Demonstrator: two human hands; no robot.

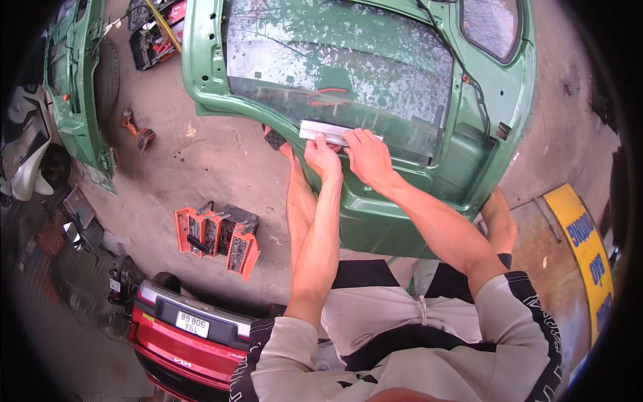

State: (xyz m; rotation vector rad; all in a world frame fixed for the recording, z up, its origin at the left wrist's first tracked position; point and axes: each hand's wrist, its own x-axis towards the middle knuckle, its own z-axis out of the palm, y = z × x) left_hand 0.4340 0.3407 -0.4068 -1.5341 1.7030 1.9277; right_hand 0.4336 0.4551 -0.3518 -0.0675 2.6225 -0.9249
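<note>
A green vehicle door [201,100] with a window glass [335,60] that reflects foliage lies across the top middle, in front of my body. Along the glass's lower edge is a short silver metal channel strip [320,130] with a dark upper edge. My left hand [323,159] grips this strip from below near its middle, thumb against its face. Further right, my right hand [368,155] is closed over the strip's right part, fingers curled on top. Whether the strip is fixed to the glass, I cannot tell. Orange-red marks or reflections show on the glass above it.
An orange cantilever toolbox [248,248] stands open on the floor at left, with a cordless drill [138,131] beyond it. Another green door [77,100] and a tool case [155,41] are far left. A red car [187,335] is lower left; a yellow sign [579,234] lies right.
</note>
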